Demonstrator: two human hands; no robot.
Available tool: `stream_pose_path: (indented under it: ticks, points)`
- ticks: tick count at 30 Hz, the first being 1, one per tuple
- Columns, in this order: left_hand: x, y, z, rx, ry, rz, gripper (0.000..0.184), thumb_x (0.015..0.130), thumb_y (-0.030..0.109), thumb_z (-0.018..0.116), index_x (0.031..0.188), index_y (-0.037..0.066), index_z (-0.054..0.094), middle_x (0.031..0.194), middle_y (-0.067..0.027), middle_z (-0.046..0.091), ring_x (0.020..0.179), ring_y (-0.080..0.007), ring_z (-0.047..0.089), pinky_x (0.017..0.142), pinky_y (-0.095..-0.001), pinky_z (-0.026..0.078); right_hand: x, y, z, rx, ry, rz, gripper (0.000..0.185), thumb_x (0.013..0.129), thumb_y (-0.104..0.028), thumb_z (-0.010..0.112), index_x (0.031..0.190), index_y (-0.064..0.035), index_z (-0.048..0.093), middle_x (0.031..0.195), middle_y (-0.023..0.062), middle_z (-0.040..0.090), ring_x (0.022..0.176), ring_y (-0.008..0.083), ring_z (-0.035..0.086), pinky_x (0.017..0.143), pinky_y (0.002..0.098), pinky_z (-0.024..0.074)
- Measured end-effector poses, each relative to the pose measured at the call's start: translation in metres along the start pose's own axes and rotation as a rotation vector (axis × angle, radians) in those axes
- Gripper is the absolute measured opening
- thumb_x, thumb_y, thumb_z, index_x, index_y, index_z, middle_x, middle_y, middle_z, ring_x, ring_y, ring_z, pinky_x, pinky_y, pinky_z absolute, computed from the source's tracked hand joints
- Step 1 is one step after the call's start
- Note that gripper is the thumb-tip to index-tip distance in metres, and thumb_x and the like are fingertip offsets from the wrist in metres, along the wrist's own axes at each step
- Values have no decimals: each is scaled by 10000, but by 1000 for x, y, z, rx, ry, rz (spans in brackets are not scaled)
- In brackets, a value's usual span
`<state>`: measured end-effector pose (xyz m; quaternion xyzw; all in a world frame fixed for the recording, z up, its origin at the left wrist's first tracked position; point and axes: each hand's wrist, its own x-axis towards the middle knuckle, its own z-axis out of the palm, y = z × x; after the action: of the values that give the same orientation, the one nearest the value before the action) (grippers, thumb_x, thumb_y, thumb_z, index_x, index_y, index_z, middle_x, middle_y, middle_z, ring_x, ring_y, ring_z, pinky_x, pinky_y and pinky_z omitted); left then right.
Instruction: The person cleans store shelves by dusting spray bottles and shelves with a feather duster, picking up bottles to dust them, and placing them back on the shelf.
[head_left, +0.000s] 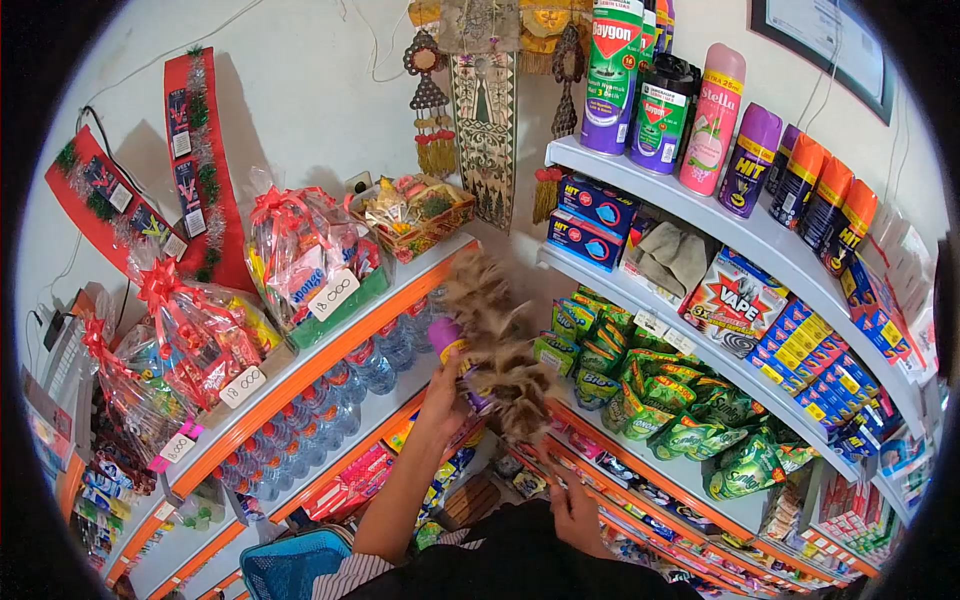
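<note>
My left hand (443,395) is closed around a purple-capped spray can (445,338), held upright in front of the shelf corner. Part of the can is hidden by a brown fluffy feather duster (510,375). Lower and to the right, my right hand (577,515) grips the duster's handle, with the feathers pointing up and touching or overlapping the can. Similar spray cans (750,160) stand in a row on the top right shelf.
Gift baskets (318,262) wrapped in plastic line the upper left shelf, above water bottles (325,400). Green pouches (650,400) and boxes (735,300) fill the right shelves. A blue basket (290,568) is at the lower left.
</note>
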<state>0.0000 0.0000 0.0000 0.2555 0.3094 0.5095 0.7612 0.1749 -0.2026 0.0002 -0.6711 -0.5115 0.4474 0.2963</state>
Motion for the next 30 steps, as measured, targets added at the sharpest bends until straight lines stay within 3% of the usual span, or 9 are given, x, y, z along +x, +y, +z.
stream_pose_path:
  ticks: [5, 10, 12, 15, 16, 21, 24, 27, 30]
  points:
    - [-11, 0, 12, 33, -23, 24, 477, 848, 473, 489, 1113, 77, 463, 958, -75, 574, 836, -209, 585, 750, -407, 499, -4, -15, -9, 72, 273, -405, 348, 923, -231, 409, 1223, -57, 440, 762, 126, 595, 622, 192, 547, 576, 288, 427]
    - [-6, 5, 8, -237, -16, -118, 524, 830, 536, 462, 1076, 75, 500, 926, -75, 579, 814, -228, 586, 733, -426, 499, 5, 7, -3, 156, 342, -246, 342, 917, -221, 424, 1210, -48, 457, 771, 121, 582, 646, 188, 529, 634, 288, 435]
    - [-3, 6, 1, -246, -60, -123, 544, 826, 550, 452, 1083, 73, 506, 951, -87, 583, 838, -243, 585, 760, -432, 489, 6, 8, -2, 483, 410, -148, 322, 906, -191, 453, 1177, -20, 485, 724, 22, 506, 606, 104, 461, 558, 242, 391]
    - [-3, 8, 5, -140, 59, -133, 570, 822, 561, 446, 1106, 68, 492, 977, -112, 578, 867, -251, 579, 779, -431, 482, 13, 33, 17, 114, 191, -395, 333, 916, -206, 435, 1198, -31, 465, 639, -8, 445, 550, 74, 417, 502, 219, 355]
    - [2, 3, 3, -213, 57, -96, 579, 829, 556, 434, 1114, 54, 477, 982, -129, 581, 840, -263, 593, 746, -417, 499, 7, 28, 17, 152, 210, -258, 335, 923, -201, 420, 1208, -29, 454, 632, -13, 435, 536, 70, 409, 487, 210, 345]
    - [-8, 8, -1, -246, -20, -151, 551, 814, 481, 538, 1129, 38, 448, 989, -141, 563, 834, -273, 582, 746, -417, 498, 3, 15, 6, 451, 367, -161, 345, 932, -238, 409, 1202, -34, 474, 642, 28, 476, 573, 80, 440, 545, 228, 383]
    - [-12, 6, 14, -130, 71, -54, 492, 793, 397, 610, 1096, 42, 456, 913, -117, 568, 801, -254, 583, 718, -409, 509, 0, 12, 9, 167, 82, -304, 355, 936, -237, 398, 1228, -44, 454, 667, 34, 488, 589, 77, 444, 545, 229, 384]
    - [-13, 11, 7, -89, 45, -23, 466, 783, 380, 627, 1082, 55, 478, 883, -98, 574, 796, -232, 584, 730, -389, 502, 2, 9, 7, 361, 258, -241, 386, 936, -254, 393, 1247, -26, 418, 639, -13, 423, 538, 53, 395, 481, 199, 321]
    - [-7, 8, -1, -151, -18, -78, 466, 780, 377, 630, 1091, 60, 487, 887, -93, 580, 800, -218, 589, 749, -371, 494, -3, -1, 3, 355, 327, -237, 367, 930, -255, 413, 1223, -38, 454, 774, 44, 522, 624, 91, 468, 562, 237, 404]
